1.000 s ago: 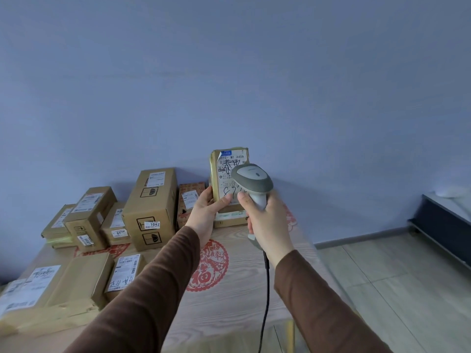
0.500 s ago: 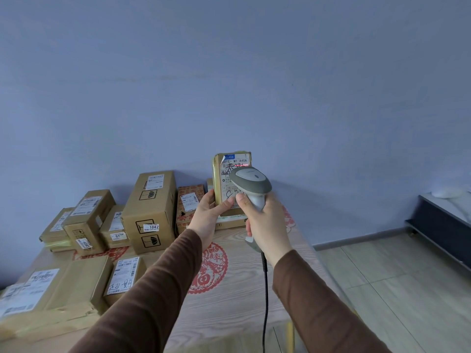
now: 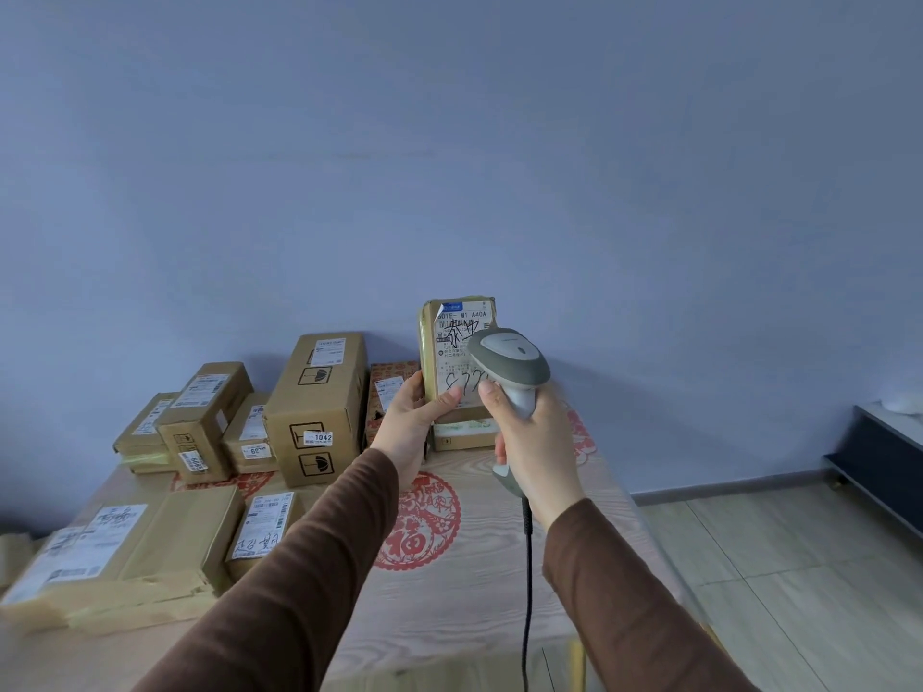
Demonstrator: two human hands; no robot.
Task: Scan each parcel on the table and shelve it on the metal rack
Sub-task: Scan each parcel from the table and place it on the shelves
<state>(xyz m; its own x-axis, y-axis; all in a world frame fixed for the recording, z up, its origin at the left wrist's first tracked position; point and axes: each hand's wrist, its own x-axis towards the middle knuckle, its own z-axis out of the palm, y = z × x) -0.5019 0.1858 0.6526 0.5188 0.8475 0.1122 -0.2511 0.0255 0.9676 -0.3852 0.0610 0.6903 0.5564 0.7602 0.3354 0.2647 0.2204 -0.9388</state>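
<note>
My left hand [image 3: 410,422] grips the lower edge of a small taped cardboard parcel [image 3: 452,342], held upright above the table with its white shipping label facing me. My right hand [image 3: 537,442] grips the handle of a grey corded barcode scanner [image 3: 509,367], whose head sits just in front of the parcel's label and covers its right part. Several more brown parcels [image 3: 317,407] with labels lie on the wooden table [image 3: 479,566]. The metal rack is out of sight.
Parcels crowd the table's left and back, with a flat one [image 3: 125,556] at the near left. A red paper-cut decoration [image 3: 422,521] marks the tabletop. The scanner cable [image 3: 525,591] hangs over the front edge. A dark low cabinet [image 3: 884,457] stands at the right on tiled floor.
Both hands, the parcel and the scanner have stayed nearly in place; the scanner has shifted slightly right across the label. The red scan line seen half a second ago is gone.
</note>
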